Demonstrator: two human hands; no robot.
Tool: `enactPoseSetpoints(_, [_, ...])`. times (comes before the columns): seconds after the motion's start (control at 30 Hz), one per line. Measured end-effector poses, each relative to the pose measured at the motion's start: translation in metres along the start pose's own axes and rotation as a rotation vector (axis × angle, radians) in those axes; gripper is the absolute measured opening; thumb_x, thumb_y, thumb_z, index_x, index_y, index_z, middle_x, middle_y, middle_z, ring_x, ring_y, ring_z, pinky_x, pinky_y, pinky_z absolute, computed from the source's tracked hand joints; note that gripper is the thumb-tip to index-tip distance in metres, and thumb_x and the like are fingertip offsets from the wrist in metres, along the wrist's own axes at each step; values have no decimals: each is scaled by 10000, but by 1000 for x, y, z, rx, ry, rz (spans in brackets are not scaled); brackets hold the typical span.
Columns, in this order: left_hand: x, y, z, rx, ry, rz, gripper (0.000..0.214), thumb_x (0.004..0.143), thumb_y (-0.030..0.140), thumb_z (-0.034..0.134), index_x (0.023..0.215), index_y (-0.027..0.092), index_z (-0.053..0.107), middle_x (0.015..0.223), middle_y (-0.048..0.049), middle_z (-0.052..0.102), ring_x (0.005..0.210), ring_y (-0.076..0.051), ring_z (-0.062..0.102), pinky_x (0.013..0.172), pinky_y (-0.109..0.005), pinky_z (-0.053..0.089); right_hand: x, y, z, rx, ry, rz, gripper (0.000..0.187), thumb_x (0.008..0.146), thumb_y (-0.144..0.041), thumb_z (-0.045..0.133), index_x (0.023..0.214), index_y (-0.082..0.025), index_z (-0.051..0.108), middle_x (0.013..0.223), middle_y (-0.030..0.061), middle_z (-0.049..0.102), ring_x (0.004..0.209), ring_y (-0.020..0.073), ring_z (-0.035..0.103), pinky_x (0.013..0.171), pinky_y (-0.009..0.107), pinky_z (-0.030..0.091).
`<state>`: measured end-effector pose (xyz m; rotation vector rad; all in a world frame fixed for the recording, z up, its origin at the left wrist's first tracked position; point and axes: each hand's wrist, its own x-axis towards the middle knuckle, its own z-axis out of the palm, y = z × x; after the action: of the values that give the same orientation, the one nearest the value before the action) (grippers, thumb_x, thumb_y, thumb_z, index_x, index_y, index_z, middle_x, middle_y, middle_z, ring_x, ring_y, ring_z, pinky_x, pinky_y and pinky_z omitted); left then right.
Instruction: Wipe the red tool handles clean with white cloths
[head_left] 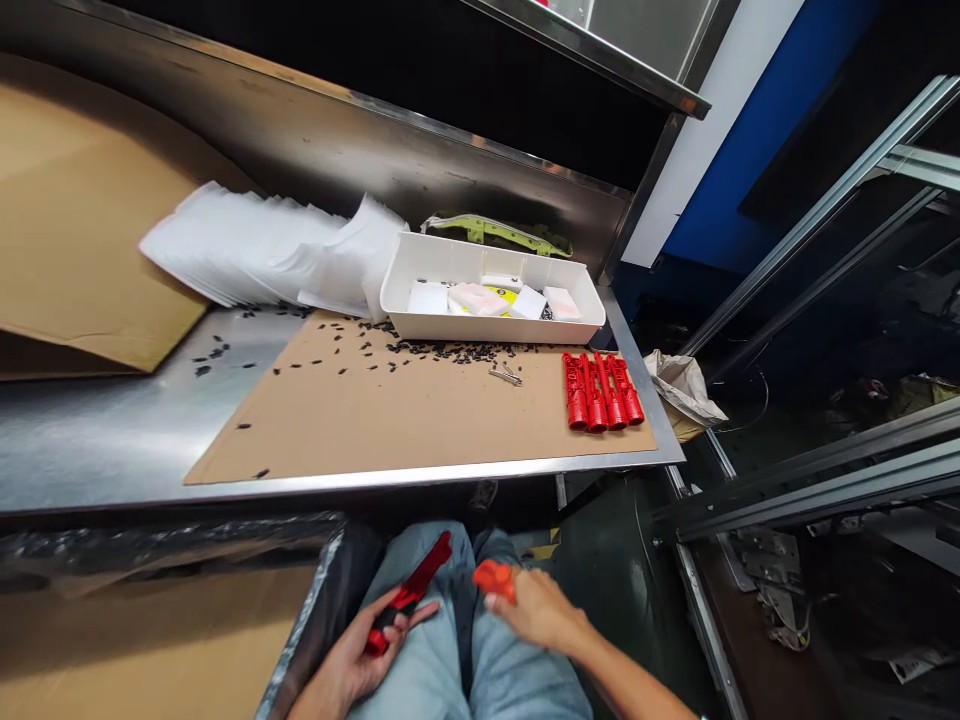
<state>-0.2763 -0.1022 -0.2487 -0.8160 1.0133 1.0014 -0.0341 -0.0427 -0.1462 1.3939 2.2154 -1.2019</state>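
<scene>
Resting over the lap, a long red part (409, 592) is being gripped by the left hand (352, 660). A small orange-red piece (495, 578) is being pinched by the right hand (536, 607).

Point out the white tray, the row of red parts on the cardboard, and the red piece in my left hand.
white tray (480, 327), head view, front wall.
row of red parts (602, 391), head view, middle of the row.
red piece (417, 583), head view, mid shaft above the left hand.
</scene>
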Motion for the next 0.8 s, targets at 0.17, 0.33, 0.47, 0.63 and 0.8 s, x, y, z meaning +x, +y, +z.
enactPoseSetpoints(0.17, [-1,0,1,-23,14,-40,171,967,254,551,1087,135,571,782,17,599,415,-31,442,316,-113,368,5,0,1,-26,-7,-19,519,866,-577,479,1176,-190,633,1090,153,711,1033,353,668,815,404,507])
enactPoseSetpoints(0.33, [0,0,0,-36,23,-24,165,972,254,541,1081,134,570,779,18,597,417,-32,449,313,-108,366,15,1,7,-63,15,-7,460,907,-477,441,1170,-151,631,978,153,732,944,333,700,758,376,511])
enactPoseSetpoints(0.47, [1,0,0,-18,32,-12,156,972,253,539,1070,135,569,780,18,596,416,-31,446,311,-108,363,23,4,2,-97,34,16,484,935,-474,389,1140,-118,645,1015,181,722,987,345,688,777,390,506])
enactPoseSetpoints(0.63, [1,-2,1,38,36,25,152,968,253,548,1060,134,571,779,16,596,429,-36,458,320,-113,370,26,-1,-6,-112,26,-17,490,914,-540,432,1022,-135,687,1022,179,724,1008,343,680,803,396,502])
enactPoseSetpoints(0.8, [-1,-5,1,148,49,105,155,961,268,562,1040,137,584,785,17,596,447,-46,459,349,-141,388,18,1,-12,-76,18,-2,458,874,-550,502,961,-141,689,1006,185,725,984,361,679,785,409,504])
